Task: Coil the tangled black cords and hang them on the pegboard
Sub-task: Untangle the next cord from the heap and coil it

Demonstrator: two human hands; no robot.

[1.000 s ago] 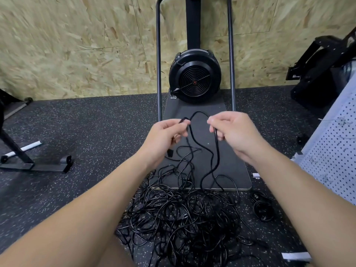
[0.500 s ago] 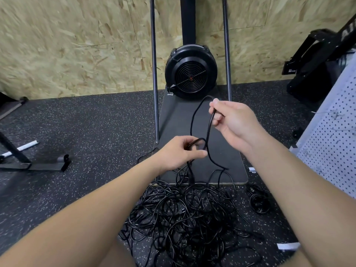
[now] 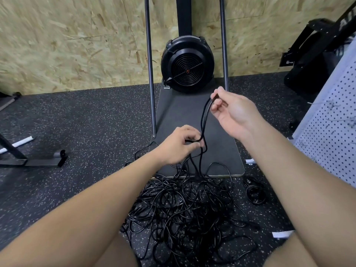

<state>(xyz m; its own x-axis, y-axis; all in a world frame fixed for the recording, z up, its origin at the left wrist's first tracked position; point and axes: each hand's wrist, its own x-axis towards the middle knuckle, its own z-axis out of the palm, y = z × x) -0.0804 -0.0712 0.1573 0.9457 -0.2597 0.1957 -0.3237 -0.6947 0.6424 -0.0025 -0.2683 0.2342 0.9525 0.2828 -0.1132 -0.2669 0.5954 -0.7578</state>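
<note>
Early stage. L hand [image 3: 180,144] pinches a cord loop mid-frame; R hand [image 3: 234,112] fingers pinch the same cord's top bend, upper right of centre. Tangled black cords [image 3: 185,214] mostly unsorted on floor, lower centre. One small coiled bundle [image 3: 255,191] lies to their right. Pegboard [image 3: 331,135] at right edge, cut off; hooks hard to make out, no cords seen hung.

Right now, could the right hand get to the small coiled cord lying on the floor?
Probably yes: the small coiled cord lies uncovered below the right hand, though that hand pinches a cord loop.
</note>
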